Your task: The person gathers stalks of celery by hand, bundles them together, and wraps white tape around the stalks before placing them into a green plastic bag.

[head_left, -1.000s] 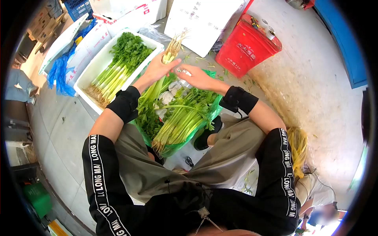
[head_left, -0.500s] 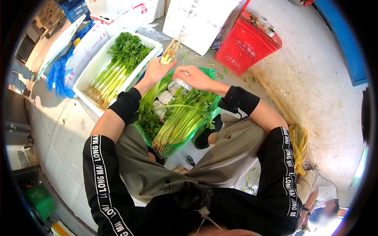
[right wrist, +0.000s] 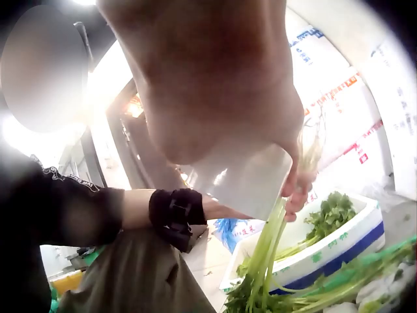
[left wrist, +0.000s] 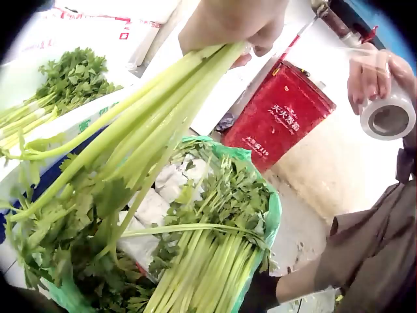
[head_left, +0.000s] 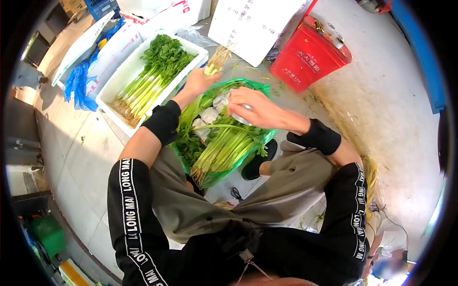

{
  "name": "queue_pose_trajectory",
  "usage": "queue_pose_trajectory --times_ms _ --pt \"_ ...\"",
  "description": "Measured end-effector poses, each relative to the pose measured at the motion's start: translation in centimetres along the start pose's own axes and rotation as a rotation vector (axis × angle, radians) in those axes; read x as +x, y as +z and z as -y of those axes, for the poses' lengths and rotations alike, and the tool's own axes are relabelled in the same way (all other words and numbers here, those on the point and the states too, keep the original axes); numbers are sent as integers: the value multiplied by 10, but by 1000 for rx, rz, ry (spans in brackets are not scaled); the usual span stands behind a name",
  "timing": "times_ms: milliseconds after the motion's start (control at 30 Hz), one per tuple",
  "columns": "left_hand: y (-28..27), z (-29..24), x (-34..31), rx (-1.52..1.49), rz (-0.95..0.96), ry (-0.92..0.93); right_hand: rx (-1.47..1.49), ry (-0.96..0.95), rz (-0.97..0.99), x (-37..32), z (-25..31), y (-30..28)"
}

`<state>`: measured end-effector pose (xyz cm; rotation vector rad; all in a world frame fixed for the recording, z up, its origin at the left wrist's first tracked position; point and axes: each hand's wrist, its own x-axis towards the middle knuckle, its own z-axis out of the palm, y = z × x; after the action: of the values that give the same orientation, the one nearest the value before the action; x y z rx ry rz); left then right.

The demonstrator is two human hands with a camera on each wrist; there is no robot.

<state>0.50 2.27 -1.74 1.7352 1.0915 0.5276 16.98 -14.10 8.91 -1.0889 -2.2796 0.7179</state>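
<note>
My left hand [head_left: 198, 82] grips a bunch of celery [left wrist: 140, 107] near its root end. The pale roots [head_left: 217, 59] stick out above the fist, and in the left wrist view the stalks slant down to leafy tops. To the right, apart from the bunch, my right hand [head_left: 255, 107] holds a roll of clear tape [left wrist: 386, 103], its round core facing the left wrist camera. Below both hands, more celery [head_left: 219, 148] lies in an open green plastic bag [head_left: 214, 180] between the feet, beside whitish wrapped lumps [head_left: 210, 114].
At the left stands a white foam box [head_left: 116, 123] with celery bunches [head_left: 167, 55] inside. Blue plastic [head_left: 78, 88] hangs by another carton. A red bin [head_left: 305, 59] stands at the right near the wall, and a white foam board [head_left: 248, 28] is at the back.
My right hand has moved away from the left, to the right and toward the body, with the tape roll. The left hand keeps its grip on the celery.
</note>
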Motion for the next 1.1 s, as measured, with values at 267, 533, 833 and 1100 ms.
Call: queue_pose_trajectory --times_ms 267,533,833,1100 --pt "-30 37 27 144 -300 -80 159 -378 125 -1 92 -1" --pt "-75 -20 -5 -376 249 -13 157 217 283 -23 -94 23" --pt "-81 -31 -15 -416 646 194 85 470 346 -34 -133 24" --pt "-61 -61 -13 -394 315 258 295 192 71 16 -63 16"
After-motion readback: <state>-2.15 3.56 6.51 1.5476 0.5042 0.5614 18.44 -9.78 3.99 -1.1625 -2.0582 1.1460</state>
